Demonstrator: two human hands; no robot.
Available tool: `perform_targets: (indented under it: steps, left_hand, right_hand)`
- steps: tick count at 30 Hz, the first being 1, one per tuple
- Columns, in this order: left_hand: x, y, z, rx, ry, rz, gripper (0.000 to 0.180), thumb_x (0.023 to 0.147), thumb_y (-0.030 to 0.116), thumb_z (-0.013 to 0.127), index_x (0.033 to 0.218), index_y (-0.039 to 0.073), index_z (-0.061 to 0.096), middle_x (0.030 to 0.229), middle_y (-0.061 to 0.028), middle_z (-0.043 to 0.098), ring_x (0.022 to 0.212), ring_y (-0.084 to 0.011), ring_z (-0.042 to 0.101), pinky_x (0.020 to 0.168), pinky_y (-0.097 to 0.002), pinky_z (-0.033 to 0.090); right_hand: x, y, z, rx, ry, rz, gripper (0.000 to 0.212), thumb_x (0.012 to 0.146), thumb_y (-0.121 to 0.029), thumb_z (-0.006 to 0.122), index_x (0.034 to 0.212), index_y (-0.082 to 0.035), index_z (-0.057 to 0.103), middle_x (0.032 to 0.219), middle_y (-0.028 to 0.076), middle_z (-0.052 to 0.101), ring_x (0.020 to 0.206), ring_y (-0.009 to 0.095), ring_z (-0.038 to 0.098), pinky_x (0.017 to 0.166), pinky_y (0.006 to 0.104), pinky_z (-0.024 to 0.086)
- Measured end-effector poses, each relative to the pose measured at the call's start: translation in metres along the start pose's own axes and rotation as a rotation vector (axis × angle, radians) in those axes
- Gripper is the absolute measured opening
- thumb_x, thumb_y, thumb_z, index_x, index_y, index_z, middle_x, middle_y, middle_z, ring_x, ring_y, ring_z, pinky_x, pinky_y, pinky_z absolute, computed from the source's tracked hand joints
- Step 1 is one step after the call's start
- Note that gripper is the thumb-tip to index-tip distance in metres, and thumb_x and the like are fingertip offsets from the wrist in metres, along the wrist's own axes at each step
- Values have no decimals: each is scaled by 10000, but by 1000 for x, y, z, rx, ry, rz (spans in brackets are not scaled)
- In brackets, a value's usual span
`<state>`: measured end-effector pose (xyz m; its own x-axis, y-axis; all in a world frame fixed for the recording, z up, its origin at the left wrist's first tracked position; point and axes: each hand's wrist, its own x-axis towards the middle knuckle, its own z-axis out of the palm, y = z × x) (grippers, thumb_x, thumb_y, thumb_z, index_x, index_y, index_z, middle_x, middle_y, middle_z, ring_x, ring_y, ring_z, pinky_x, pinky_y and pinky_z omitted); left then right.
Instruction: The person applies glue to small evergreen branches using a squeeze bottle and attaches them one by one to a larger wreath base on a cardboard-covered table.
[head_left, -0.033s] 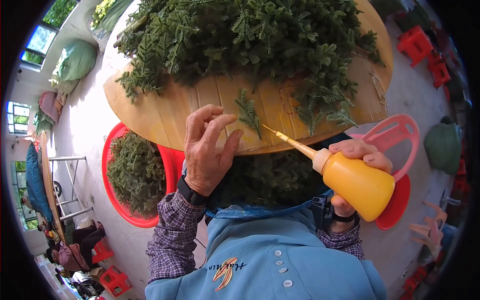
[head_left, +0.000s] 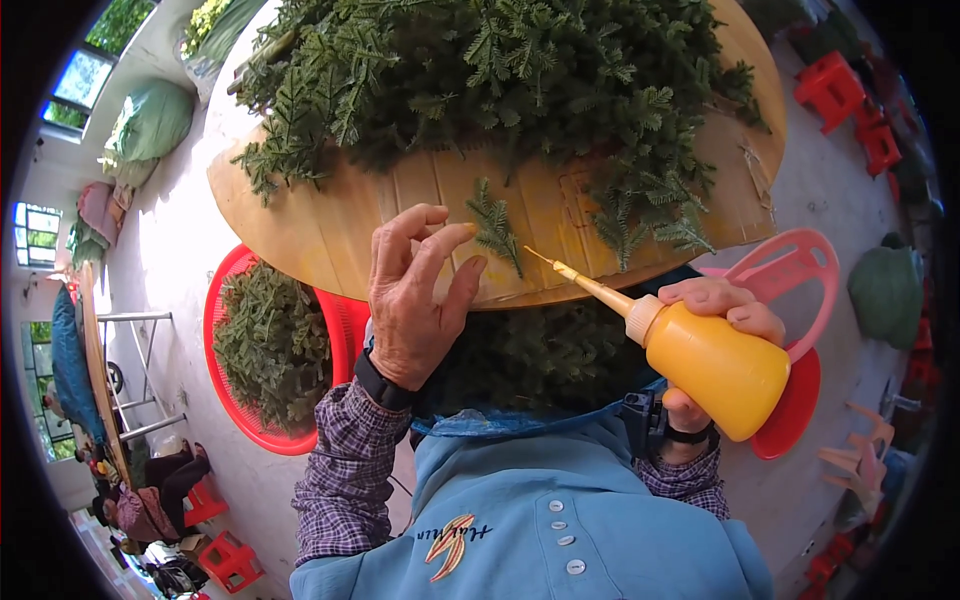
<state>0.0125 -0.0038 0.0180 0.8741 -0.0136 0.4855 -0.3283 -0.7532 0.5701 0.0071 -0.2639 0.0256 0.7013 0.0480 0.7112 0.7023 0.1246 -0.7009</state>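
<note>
Left hand [head_left: 415,300] fingers pinch a green sprig [head_left: 495,225]; right hand [head_left: 715,305] grips the yellow bottle [head_left: 715,365], nozzle best steadied at its stem.

Left hand [head_left: 415,300] pinching green sprig [head_left: 495,228], right hand [head_left: 715,310] squeezing yellow bottle [head_left: 712,365]

Filling the lower centre of the frame, the person is wearing a light blue buttoned top with a small orange emblem over purple plaid sleeves, a black band circling the wrist below the left hand [head_left: 415,300] and another showing under the right hand [head_left: 715,305].
</note>
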Motion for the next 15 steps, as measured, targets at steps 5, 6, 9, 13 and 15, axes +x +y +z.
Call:
perform_targets:
  steps: [5, 6, 9, 13, 15]
  left_hand:
    - [14, -5, 6, 67, -33, 152, 280, 801, 23, 733, 1072, 58, 670, 1154, -120, 636, 1043, -292, 589, 877, -362, 506]
    - [15, -5, 7, 78, -61, 155, 281, 801, 22, 729, 1073, 54, 670, 1188, -125, 639, 1068, -308, 585, 900, -373, 503]
    - [12, -9, 13, 24, -68, 121, 289, 795, 26, 730, 1076, 49, 668, 1214, -129, 638, 1070, -323, 588, 901, -387, 502]
    - [7, -12, 20, -20, -90, 73, 297, 789, 33, 736, 1078, 43, 666, 1216, -130, 640, 1070, -331, 591, 907, -398, 498]
    - [6, -13, 21, -30, -96, 55, 299, 787, 36, 738, 1078, 41, 666, 1211, -130, 642, 1069, -332, 592, 909, -400, 497]
  right_hand:
    - [2, -2, 2, 14, 8, -8, 694, 761, -299, 881, 1213, -83, 401, 1116, 175, 600, 958, 334, 634, 831, 463, 588]
    - [3, -2, 2, 10, 1, -22, 691, 760, -294, 881, 1211, -83, 402, 1118, 176, 601, 960, 336, 634, 829, 463, 588]
    - [6, -7, 9, -2, -18, -36, 681, 762, -282, 880, 1207, -85, 403, 1123, 177, 602, 963, 337, 635, 828, 461, 587]
    - [10, -9, 22, -39, -55, -48, 662, 765, -255, 878, 1199, -92, 405, 1131, 177, 604, 969, 335, 638, 834, 455, 582]
    - [12, -6, 28, -77, -89, -79, 650, 765, -230, 877, 1193, -95, 407, 1134, 179, 605, 976, 331, 640, 843, 452, 578]
